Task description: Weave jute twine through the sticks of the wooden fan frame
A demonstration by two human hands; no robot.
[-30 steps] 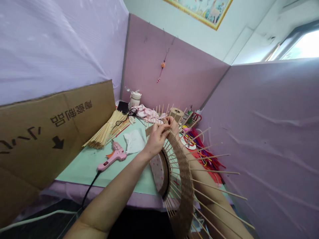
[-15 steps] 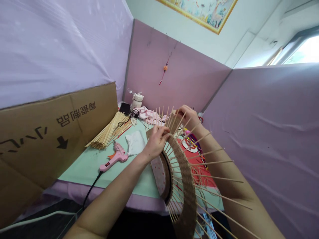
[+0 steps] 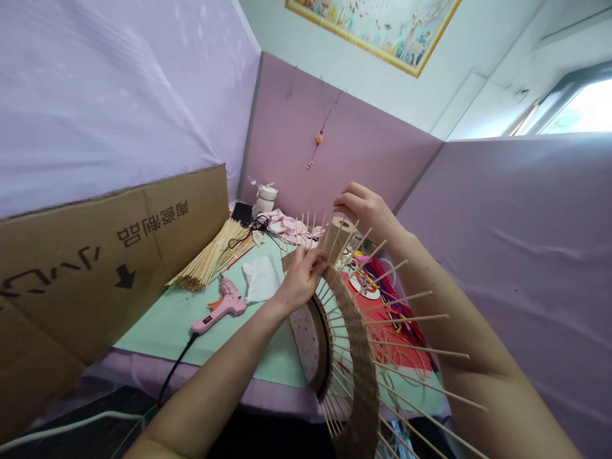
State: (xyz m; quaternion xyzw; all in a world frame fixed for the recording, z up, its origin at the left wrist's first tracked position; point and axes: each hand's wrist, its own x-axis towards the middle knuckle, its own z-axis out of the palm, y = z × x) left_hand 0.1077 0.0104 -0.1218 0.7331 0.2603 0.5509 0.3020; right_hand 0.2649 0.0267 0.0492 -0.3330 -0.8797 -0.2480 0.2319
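A curved brown woven band [image 3: 357, 338] stands with thin wooden sticks radiating through it, and a dark-rimmed inner piece with pink-dotted fabric [image 3: 305, 344] lies inside the curve. My left hand [image 3: 303, 274] pinches the upper end of the band between thumb and fingers. Above the stick tips, my right hand [image 3: 361, 204] is raised with its fingers bent together. Whatever lies in its fingertips is too small to make out. Just below it, behind the sticks, stands a brown roll [image 3: 338, 237] with a hole in its top.
Left on the green tabletop [image 3: 162, 331] are a pink glue gun [image 3: 222, 309], a white packet [image 3: 261, 279] and a stick bundle [image 3: 208, 255]. A cardboard panel [image 3: 109, 274] borders that side. Red sheet [image 3: 382, 312], coloured strands and loose twine lie right. A white bottle [image 3: 264, 201] stands behind.
My right hand has risen from among the stick tips to above them, and the brown roll now shows more fully. My left hand keeps its pinch on the band. The view has shifted slightly.
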